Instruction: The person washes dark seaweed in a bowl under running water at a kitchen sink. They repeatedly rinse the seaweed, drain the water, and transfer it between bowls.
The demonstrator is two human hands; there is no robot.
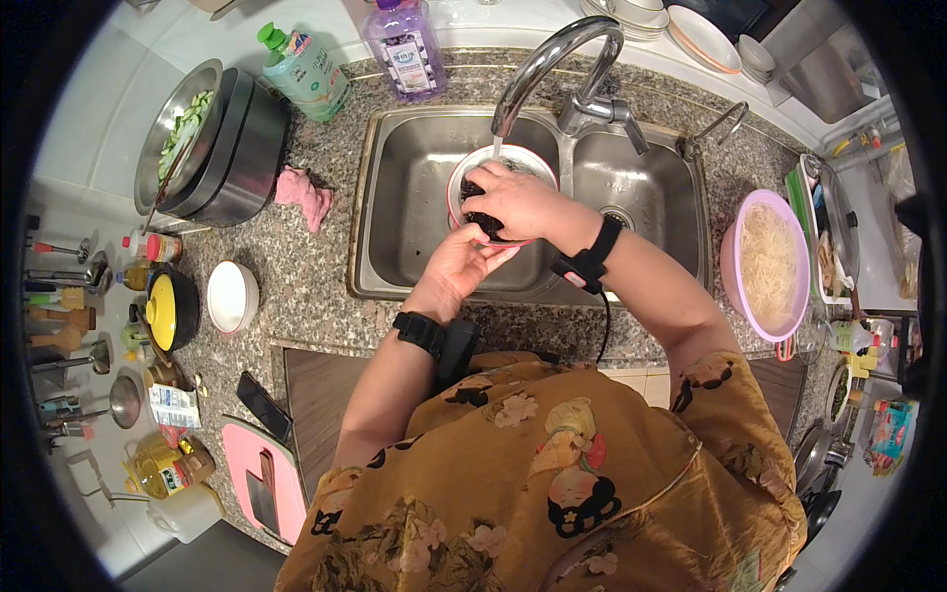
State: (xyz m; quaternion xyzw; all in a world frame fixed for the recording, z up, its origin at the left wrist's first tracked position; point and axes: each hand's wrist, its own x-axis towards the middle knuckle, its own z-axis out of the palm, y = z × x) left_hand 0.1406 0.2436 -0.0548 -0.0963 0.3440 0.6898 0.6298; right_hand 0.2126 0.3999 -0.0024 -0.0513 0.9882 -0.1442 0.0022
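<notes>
A white bowl with a red rim (544, 163) is over the left basin of the steel sink (403, 185), under the chrome faucet (544, 55), from which water runs. Dark food pieces (484, 223), of a kind I cannot tell, lie in the bowl. My left hand (462, 263) supports the bowl's near edge, thumb at the rim. From above, my right hand (512, 200) reaches into the bowl, its fingers curled on the dark pieces. The underside of the left fingers is hidden.
Right of the sink stands a pink colander of pale noodles (769, 259). A pink cloth (303, 198), a white bowl (232, 296) and a steel bowl with sliced green vegetables (177, 140) are on the left. Nearer lie a phone (264, 407) and a cleaver (263, 496) on a pink board.
</notes>
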